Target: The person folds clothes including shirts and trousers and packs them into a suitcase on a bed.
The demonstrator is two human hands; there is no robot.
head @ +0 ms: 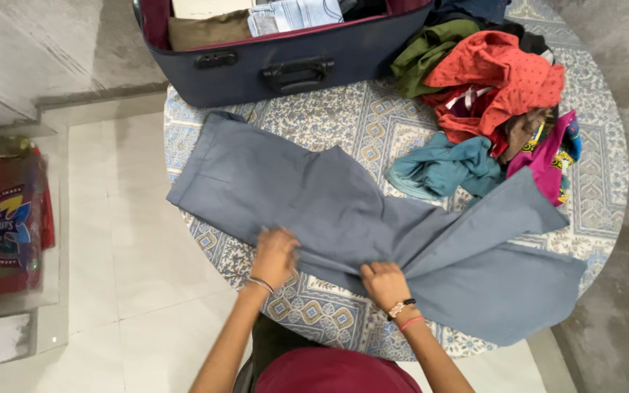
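A pair of grey-blue trousers (329,211) lies spread across a round table covered by a patterned blue and white cloth (373,124). My left hand (274,255) presses flat on the near edge of the trousers, fingers apart. My right hand (384,282) is closed, pinching a fold of the same fabric near the crotch. One leg runs to the upper left, the other to the lower right.
An open navy suitcase (285,62) with folded clothes stands at the table's far edge. A heap of red, green, teal and pink clothes (489,102) lies at the right. A glass shelf with a red packet (1,225) stands left, over a tiled floor.
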